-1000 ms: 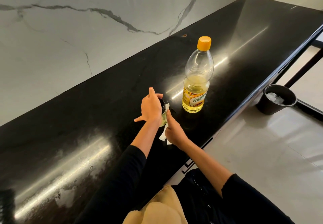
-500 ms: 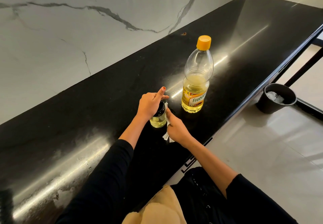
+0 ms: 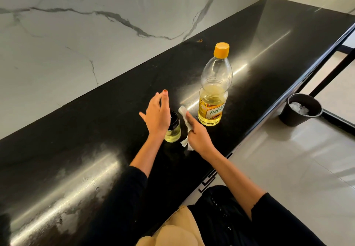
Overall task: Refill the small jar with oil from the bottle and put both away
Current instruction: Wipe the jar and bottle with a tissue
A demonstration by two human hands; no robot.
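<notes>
A small glass jar (image 3: 173,130) with a black lid and yellow oil inside stands on the black counter (image 3: 96,130). My left hand (image 3: 157,116) hovers just left of and above the jar with its fingers spread, off the lid. My right hand (image 3: 197,136) rests on the counter right of the jar, holding a white tissue (image 3: 183,113). The oil bottle (image 3: 214,90), clear plastic with an orange cap and a yellow label, stands upright further right, about one third full.
A white marble wall (image 3: 96,24) runs along the counter's far side. On the floor to the right stands a black bin (image 3: 300,109) with white paper in it. The counter's front edge runs diagonally by my body.
My left hand has let go of the jar's lid and opened, lifting off it. My right hand has stayed beside the jar with the tissue.
</notes>
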